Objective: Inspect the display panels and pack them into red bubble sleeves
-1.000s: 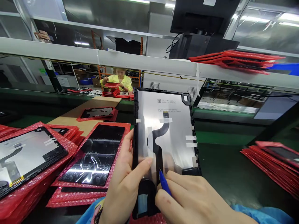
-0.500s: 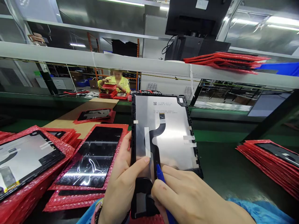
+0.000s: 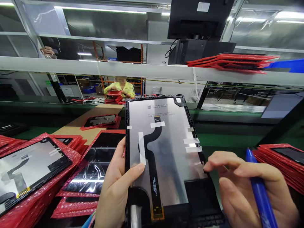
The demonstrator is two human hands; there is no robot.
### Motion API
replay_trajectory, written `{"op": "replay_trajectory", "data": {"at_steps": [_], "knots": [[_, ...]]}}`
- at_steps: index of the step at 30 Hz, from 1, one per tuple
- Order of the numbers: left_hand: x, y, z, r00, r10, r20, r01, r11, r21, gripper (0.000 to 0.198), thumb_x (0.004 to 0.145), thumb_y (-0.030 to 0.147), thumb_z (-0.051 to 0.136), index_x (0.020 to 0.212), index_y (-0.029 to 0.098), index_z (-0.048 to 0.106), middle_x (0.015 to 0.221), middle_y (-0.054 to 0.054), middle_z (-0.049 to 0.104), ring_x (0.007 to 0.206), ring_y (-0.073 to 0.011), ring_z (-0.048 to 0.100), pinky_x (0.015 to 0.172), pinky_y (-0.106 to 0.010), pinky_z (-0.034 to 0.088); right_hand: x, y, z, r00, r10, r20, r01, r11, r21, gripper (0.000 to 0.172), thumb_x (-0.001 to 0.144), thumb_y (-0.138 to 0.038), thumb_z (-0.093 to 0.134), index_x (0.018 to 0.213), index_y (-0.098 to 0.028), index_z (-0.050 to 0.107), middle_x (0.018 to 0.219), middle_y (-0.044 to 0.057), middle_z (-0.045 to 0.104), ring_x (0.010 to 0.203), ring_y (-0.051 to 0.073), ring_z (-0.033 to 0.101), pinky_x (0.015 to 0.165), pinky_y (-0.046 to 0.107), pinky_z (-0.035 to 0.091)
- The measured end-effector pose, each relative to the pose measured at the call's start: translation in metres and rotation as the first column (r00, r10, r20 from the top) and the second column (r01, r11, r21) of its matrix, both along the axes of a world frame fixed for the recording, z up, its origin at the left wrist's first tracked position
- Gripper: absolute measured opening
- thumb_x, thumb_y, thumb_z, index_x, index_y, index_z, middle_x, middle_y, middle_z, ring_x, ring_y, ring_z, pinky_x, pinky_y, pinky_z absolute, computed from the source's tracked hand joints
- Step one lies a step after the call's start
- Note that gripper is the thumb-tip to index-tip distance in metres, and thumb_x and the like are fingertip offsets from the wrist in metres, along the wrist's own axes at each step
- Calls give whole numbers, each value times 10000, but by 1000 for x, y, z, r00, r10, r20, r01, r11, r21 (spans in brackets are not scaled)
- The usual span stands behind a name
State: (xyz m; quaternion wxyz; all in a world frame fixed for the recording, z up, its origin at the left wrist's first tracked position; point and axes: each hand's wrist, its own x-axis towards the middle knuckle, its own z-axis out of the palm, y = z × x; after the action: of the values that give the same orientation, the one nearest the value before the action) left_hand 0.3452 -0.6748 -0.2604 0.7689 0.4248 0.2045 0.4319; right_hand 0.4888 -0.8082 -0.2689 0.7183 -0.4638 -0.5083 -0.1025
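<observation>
My left hand (image 3: 115,183) is closed on the left edge of a tablet screen (image 3: 175,164), its thumb flat on the silvery back. The screen is tilted up towards me in its black frame. A black ribbon cable (image 3: 154,177) winds down the back, with white tape strips (image 3: 142,148) on and beside it. My right hand (image 3: 249,186) is at the screen's right edge, a blue pen (image 3: 261,193) tucked between its fingers, tip upward. One of its fingertips reaches the frame; whether it presses there I cannot tell.
At left, screens lie on red bubble-wrap pouches (image 3: 54,177). Another stack of red pouches (image 3: 282,167) stands at right. A shelf beam (image 3: 147,70) crosses ahead, bearing more pouches and a monitor (image 3: 200,20). Beyond it a person in yellow (image 3: 129,88) handles red pouches.
My right hand has moved off the ribbon cable to the screen's right side, the pen swinging upright. A tape strip now lies across the cable's upper end. The screen has shifted slightly left.
</observation>
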Motion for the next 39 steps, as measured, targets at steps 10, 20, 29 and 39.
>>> {"op": "replay_trajectory", "data": {"at_steps": [10, 20, 29, 39], "knots": [[1, -4, 6, 999, 29, -44, -30, 999, -28, 600, 769, 177, 650, 1323, 319, 468, 1130, -24, 690, 1089, -247, 613, 852, -297, 539, -7, 16, 2, 824, 93, -559, -224, 960, -170, 498, 819, -289, 664, 1260, -412, 470, 1453, -40, 432, 1291, 247, 453, 913, 334, 520], [10, 3, -20, 870, 469, -153, -159, 559, 814, 820, 829, 199, 602, 1442, 471, 129, 1577, 86, 78, 1435, -233, 91, 1147, -407, 192, 6, 21, -4, 418, -74, -905, -227, 957, -183, 538, 565, -340, 854, 1075, -278, 693, 1015, 12, 743, 1088, 322, 620, 916, 409, 523], [1, 10, -31, 862, 358, -359, 431, -143, 891, 818, 756, 66, 533, 1472, 287, 205, 1499, -62, 338, 1375, -331, 239, 1089, -548, 218, 8, 13, -5, 496, -129, -859, -248, 927, -282, 455, 644, -367, 799, 1078, -300, 678, 1109, -6, 711, 1138, 308, 588, 994, 446, 469], [3, 5, -32, 853, 373, -364, 420, -79, 904, 700, 762, 62, 518, 1397, 281, 321, 1478, -71, 385, 1363, -315, 289, 1091, -542, 258, 7, 10, -4, 533, -131, -836, -210, 936, -281, 424, 647, -367, 795, 1053, -312, 683, 1110, -16, 710, 1163, 312, 570, 1005, 439, 467]]}}
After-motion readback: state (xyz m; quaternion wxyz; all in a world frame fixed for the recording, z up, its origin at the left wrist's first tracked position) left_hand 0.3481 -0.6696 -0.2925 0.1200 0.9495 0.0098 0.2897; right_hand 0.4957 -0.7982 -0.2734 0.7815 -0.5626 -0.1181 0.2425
